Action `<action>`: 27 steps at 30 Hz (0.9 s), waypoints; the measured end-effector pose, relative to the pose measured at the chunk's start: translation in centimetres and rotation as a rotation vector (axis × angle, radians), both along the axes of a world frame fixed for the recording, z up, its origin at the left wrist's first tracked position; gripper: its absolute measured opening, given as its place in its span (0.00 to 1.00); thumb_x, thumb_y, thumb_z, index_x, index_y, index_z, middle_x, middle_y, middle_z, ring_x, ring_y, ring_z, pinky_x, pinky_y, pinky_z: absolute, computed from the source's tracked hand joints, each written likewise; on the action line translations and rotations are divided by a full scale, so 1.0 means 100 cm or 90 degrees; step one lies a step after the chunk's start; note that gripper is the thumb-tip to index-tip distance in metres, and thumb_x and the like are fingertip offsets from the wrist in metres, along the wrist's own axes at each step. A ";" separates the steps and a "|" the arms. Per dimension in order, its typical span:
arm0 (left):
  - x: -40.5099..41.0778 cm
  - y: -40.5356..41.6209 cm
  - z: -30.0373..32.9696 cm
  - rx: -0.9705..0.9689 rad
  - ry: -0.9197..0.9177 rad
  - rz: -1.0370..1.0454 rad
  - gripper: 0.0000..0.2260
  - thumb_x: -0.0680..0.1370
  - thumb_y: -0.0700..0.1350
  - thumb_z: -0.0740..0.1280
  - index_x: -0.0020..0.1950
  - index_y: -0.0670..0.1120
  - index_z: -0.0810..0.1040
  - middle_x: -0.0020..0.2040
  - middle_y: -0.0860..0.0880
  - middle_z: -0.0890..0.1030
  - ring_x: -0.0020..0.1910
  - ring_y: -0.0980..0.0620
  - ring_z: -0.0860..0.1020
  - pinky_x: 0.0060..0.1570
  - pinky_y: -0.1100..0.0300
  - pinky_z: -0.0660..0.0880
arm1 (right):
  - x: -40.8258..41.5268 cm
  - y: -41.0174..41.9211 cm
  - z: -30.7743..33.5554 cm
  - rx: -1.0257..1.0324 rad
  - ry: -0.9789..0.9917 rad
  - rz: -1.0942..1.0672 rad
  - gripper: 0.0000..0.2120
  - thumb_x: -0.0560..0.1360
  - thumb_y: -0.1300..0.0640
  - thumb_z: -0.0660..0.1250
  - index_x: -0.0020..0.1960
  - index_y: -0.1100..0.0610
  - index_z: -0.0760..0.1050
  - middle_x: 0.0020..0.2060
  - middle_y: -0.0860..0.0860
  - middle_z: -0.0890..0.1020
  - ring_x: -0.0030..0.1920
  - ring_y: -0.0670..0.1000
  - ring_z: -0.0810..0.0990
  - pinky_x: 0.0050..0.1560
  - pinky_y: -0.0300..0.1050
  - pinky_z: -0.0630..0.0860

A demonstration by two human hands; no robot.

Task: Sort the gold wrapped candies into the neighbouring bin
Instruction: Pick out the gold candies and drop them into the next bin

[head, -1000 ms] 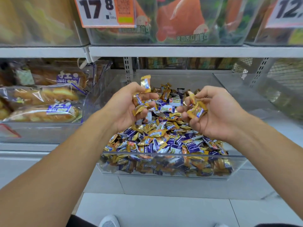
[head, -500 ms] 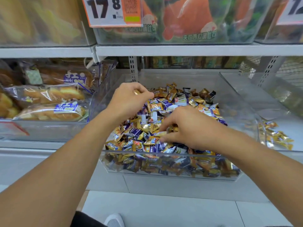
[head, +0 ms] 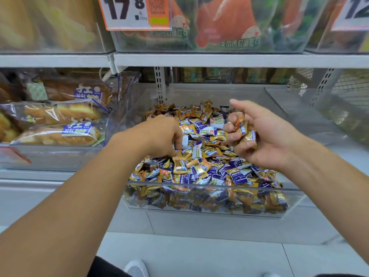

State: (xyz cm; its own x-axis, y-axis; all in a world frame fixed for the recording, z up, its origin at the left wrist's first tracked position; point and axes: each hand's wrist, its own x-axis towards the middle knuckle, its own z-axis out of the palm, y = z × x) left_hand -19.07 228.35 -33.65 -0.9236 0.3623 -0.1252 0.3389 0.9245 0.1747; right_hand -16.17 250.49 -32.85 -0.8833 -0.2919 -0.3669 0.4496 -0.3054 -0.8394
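Note:
A clear plastic bin (head: 215,198) on the lower shelf holds a heap of gold wrapped candies (head: 179,166) mixed with purple and white ones. My left hand (head: 159,136) reaches palm down into the heap, fingers curled among the candies; what it holds is hidden. My right hand (head: 257,132) is raised above the right side of the heap, palm turned up, gripping a few gold candies (head: 246,134) with the index finger pointing away. The neighbouring clear bin (head: 311,120) stands to the right of the candy bin.
A bin of wrapped bread loaves (head: 58,134) stands on the left. The upper shelf edge (head: 199,59) runs overhead with packaged goods and a price tag (head: 131,13). Below are a grey floor and the tip of a shoe (head: 135,268).
My right hand has lifted out of the heap with gold candies in its grip. My left hand has moved down into the heap. The camera has shifted slightly left.

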 end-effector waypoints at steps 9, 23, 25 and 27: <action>0.005 0.003 0.012 0.773 -0.159 0.261 0.07 0.81 0.48 0.66 0.54 0.46 0.80 0.53 0.46 0.81 0.33 0.56 0.73 0.23 0.66 0.67 | -0.001 -0.011 -0.018 1.006 0.570 0.235 0.06 0.75 0.46 0.72 0.44 0.46 0.79 0.30 0.45 0.78 0.33 0.49 0.78 0.32 0.42 0.71; 0.023 0.077 0.030 0.922 -0.352 0.316 0.11 0.83 0.46 0.63 0.63 0.42 0.74 0.50 0.42 0.85 0.30 0.52 0.83 0.16 0.68 0.69 | 0.038 0.072 0.040 0.421 0.323 -0.132 0.12 0.75 0.52 0.71 0.42 0.62 0.79 0.28 0.51 0.72 0.26 0.47 0.66 0.19 0.34 0.55; 0.024 0.105 0.037 0.920 -0.391 0.254 0.13 0.84 0.46 0.62 0.66 0.41 0.72 0.51 0.42 0.85 0.32 0.50 0.84 0.17 0.67 0.71 | 0.041 0.102 0.037 0.268 0.166 -0.175 0.09 0.77 0.54 0.67 0.47 0.60 0.78 0.31 0.53 0.73 0.27 0.46 0.67 0.16 0.32 0.55; 0.023 0.136 0.045 0.909 -0.412 0.196 0.12 0.84 0.45 0.61 0.65 0.42 0.71 0.45 0.42 0.86 0.34 0.48 0.85 0.19 0.65 0.74 | 0.041 0.128 0.028 0.122 0.016 -0.211 0.10 0.78 0.55 0.63 0.51 0.60 0.78 0.33 0.54 0.76 0.29 0.46 0.72 0.16 0.32 0.62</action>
